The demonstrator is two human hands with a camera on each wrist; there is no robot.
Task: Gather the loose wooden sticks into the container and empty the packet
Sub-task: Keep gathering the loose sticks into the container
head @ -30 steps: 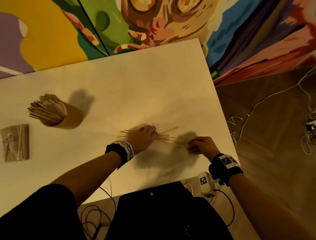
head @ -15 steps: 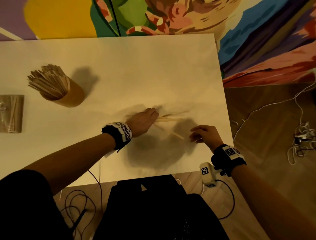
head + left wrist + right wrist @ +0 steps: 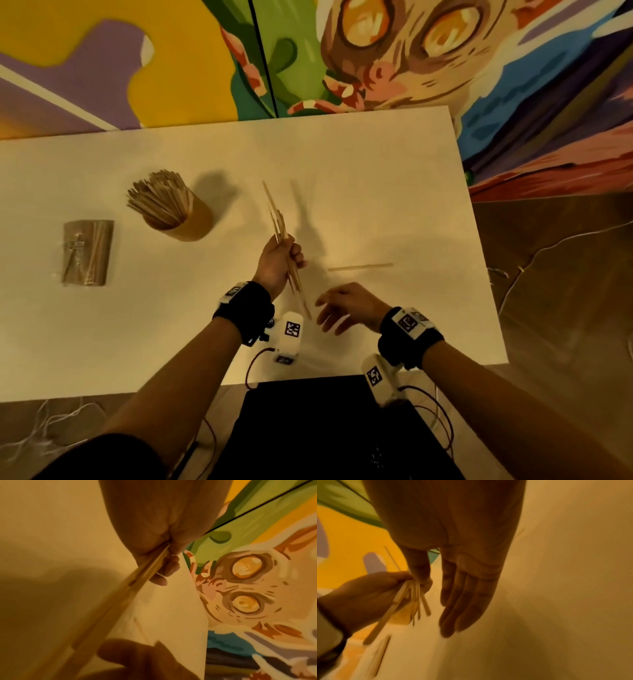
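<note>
My left hand (image 3: 281, 255) is raised above the white table (image 3: 376, 192) and grips a bundle of wooden sticks (image 3: 278, 222) that points up and away; the left wrist view shows the same sticks (image 3: 130, 588) clamped in the fist. My right hand (image 3: 337, 306) hovers just right of the bundle's lower end with fingers straight, empty (image 3: 462, 601). One loose stick (image 3: 359, 267) lies flat on the table to the right. A tan cylindrical container (image 3: 178, 212) packed with sticks stands at the left. A clear packet of sticks (image 3: 87, 251) lies further left.
A painted mural (image 3: 376, 58) rises behind the table's far edge. Wood floor with white cables (image 3: 548, 246) lies to the right. A dark object (image 3: 325, 428) sits below the table's near edge, with wires beside it.
My left hand has lifted off the table with the gathered sticks, now held upright. The right hand has let go and opened. One stick stays behind on the table.
</note>
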